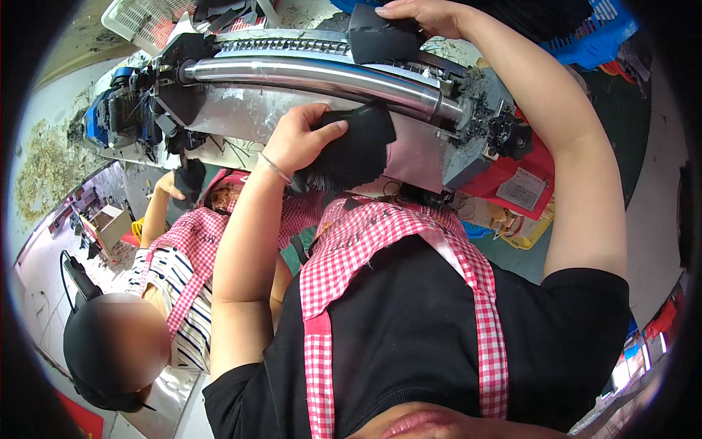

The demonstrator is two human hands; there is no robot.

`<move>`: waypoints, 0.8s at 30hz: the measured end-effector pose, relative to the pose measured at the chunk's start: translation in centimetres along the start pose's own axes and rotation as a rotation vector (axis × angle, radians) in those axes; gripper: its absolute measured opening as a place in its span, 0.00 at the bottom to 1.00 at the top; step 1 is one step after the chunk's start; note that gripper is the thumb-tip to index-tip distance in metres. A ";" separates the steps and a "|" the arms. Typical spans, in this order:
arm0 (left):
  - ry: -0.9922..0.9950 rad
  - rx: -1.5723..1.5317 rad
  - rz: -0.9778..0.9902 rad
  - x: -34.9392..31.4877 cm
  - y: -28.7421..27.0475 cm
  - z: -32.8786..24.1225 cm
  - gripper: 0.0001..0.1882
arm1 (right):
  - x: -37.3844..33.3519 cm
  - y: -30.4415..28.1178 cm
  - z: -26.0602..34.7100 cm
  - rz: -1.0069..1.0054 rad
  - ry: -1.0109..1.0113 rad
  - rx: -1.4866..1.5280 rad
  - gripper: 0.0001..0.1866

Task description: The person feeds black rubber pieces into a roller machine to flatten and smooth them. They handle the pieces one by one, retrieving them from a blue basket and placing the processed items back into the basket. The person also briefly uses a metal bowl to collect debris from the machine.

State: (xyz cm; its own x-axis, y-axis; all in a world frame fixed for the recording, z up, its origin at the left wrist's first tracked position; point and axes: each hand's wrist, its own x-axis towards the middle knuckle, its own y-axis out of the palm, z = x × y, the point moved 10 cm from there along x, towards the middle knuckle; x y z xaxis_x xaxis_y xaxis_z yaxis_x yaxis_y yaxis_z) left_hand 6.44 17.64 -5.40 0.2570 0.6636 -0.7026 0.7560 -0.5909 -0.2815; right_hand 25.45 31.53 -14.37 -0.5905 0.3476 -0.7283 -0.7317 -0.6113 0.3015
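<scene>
Two pieces of black fabric are in hand at a long machine. The first, a black knitted fabric piece with a fringed lower edge (356,148), sits against the machine's front face, just below a polished steel roller (322,77) that runs along the machine from upper left to right. The left hand (296,139) is closed on this piece, thumb laid across its upper edge and fingers curled behind it; a thin bracelet (275,167) circles the wrist. The second, a folded black fabric piece (382,36), lies on top of the machine above the roller. The right hand (424,14) presses down on it from above, fingers bent over its far edge; whether it is pinched or only pressed cannot be determined.

Behind the roller runs a toothed metal bar (285,45). The grey metal machine body (241,110) is coated with lint and dust. A red plastic housing with a white label (521,175) is fitted at the machine's right end. A white plastic basket (142,18) stands beyond the machine at upper left, a blue plastic crate (592,33) at upper right.

The wearer has a black shirt and a red-and-white checked apron (380,234). A second person in a striped shirt (175,285) and similar apron stands to the left, one hand holding dark fabric (191,179) at the machine's underside.
</scene>
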 end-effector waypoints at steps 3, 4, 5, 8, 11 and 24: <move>-0.039 0.146 0.004 -0.1 -0.3 -0.5 0.14 | -0.1 0.1 0.1 0.062 -0.084 -0.141 0.20; -0.059 0.149 0.028 -0.2 -0.1 -0.3 0.14 | -0.2 0.2 0.2 0.079 -0.125 -0.192 0.20; -0.019 0.010 0.048 -0.5 0.3 -0.5 0.15 | -0.3 0.2 0.2 0.050 -0.116 -0.200 0.19; 0.073 -0.171 0.037 -1.2 0.8 -0.7 0.16 | 0.4 0.1 -0.4 0.043 -0.065 -0.156 0.18; 0.057 0.082 -0.063 -0.4 0.1 -0.8 0.15 | -0.6 0.7 0.2 0.022 -0.080 -0.144 0.16; 0.035 0.214 -0.059 -0.2 0.0 -1.7 0.16 | 0.2 0.1 -0.2 0.036 -0.101 -0.101 0.17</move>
State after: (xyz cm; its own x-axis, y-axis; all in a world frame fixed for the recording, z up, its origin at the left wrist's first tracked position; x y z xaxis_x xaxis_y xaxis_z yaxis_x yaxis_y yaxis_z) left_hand 7.39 18.25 -4.14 0.2398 0.7131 -0.6588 0.6260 -0.6323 -0.4565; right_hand 25.31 31.41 -14.61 -0.6503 0.3909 -0.6514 -0.6746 -0.6913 0.2587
